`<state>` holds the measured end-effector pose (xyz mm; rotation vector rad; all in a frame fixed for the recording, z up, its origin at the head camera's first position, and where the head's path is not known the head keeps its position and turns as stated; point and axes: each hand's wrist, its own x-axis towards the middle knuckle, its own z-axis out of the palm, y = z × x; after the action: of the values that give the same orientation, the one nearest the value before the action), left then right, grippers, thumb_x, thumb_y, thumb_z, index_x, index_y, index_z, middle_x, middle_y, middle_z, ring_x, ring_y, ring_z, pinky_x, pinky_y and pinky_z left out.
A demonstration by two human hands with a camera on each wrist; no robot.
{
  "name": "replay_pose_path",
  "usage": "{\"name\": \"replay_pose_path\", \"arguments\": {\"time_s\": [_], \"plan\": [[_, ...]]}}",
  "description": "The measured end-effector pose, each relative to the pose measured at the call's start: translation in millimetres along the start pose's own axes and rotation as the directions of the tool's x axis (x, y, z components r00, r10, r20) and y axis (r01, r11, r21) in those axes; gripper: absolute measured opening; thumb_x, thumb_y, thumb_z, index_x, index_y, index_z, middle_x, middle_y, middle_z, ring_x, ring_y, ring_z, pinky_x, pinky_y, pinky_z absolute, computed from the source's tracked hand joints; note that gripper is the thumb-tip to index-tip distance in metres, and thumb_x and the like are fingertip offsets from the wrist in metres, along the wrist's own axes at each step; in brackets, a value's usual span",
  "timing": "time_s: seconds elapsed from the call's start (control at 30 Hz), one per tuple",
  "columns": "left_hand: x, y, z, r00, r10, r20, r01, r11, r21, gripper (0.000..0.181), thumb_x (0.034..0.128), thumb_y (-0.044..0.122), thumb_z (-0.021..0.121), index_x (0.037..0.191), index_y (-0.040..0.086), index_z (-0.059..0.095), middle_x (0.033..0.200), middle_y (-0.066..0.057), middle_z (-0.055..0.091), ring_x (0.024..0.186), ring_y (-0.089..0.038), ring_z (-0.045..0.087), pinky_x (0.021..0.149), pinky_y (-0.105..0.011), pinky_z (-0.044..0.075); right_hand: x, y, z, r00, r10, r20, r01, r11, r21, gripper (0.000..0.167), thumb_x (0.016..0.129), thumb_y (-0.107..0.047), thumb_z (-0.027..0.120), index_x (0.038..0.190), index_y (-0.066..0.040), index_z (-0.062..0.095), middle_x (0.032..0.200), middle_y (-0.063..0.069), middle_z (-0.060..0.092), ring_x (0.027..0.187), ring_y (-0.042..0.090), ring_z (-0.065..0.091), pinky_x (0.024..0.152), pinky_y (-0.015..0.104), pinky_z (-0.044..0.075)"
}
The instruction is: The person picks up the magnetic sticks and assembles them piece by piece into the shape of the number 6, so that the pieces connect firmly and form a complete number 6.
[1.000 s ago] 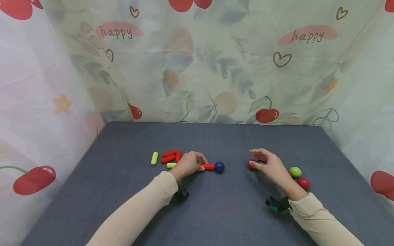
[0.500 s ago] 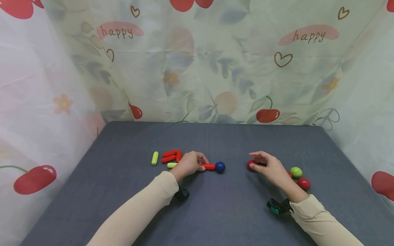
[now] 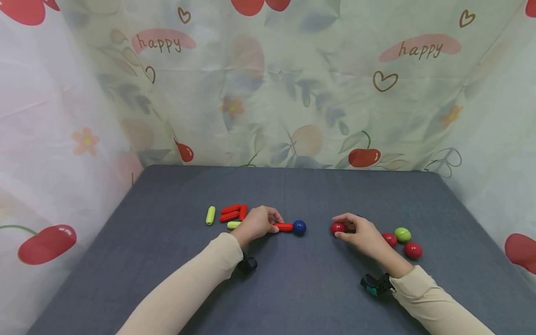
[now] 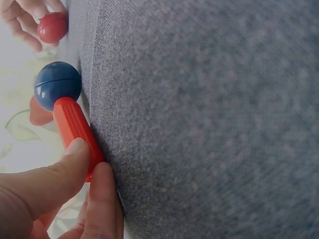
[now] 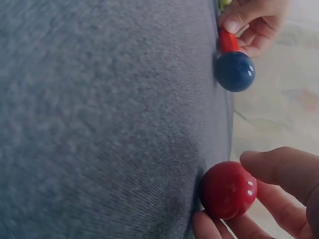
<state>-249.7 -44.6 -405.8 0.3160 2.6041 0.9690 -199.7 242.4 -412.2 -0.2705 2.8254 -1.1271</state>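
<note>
My left hand point(image 3: 256, 224) pinches a red ridged rod point(image 4: 75, 124) between thumb and fingers, low over the dark cloth. At the rod's far end, touching it, is a shiny blue ball point(image 3: 299, 227) with a seam round it. To the right, my right hand point(image 3: 363, 236) holds a glossy red ball point(image 5: 229, 190) at the cloth, thumb on one side and fingers on the other. A gap separates this red ball from the blue one. A sliver of something blue shows behind the right hand; the rest of it is hidden.
Several red rods point(image 3: 229, 217) lie left of my left hand, with a yellow-green rod point(image 3: 211, 216) beyond them and another point(image 3: 233, 225) partly behind the hand. Near my right wrist lie a green ball point(image 3: 402, 234) and two red balls point(image 3: 412, 250). A patterned curtain point(image 3: 276, 93) surrounds the table.
My right hand has closed on the red ball and moved it slightly left and nearer, uncovering another red ball by the wrist. The left hand, rod and blue ball stay practically in place.
</note>
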Motion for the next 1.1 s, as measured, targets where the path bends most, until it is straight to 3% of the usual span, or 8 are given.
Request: {"name": "replay_pose_path", "arguments": {"time_s": [0.67,1.1], "plan": [[-0.4,1.9,0.6,1.0,0.003,-0.01,-0.003,1.0,0.018,0.014,0.0831,0.011,0.076,0.094,0.018,0.071,0.082,-0.002,0.059,0.073,-0.017,0.05,0.062,-0.025,0.039,1.3,1.5,4.1,0.999,-0.035,-0.025,0.033,0.997,-0.076,0.032,0.086,-0.006,0.071,0.117,-0.008,0.064,0.112,0.016,0.066,0.099,0.026,0.062,0.08,0.041,0.052],[-0.1,1.7,-0.3,1.0,0.002,-0.001,-0.002,1.0,0.013,0.014,0.0835,0.011,0.076,0.095,0.018,0.071,0.084,-0.003,0.059,0.075,-0.018,0.051,0.063,-0.025,0.04,-2.1,-14.0,6.5,0.998,-0.066,-0.002,0.066,0.998,0.006,0.034,0.086,-0.008,0.072,0.119,-0.007,0.064,0.116,0.016,0.065,0.101,0.029,0.066,0.082,0.043,0.055]]}}
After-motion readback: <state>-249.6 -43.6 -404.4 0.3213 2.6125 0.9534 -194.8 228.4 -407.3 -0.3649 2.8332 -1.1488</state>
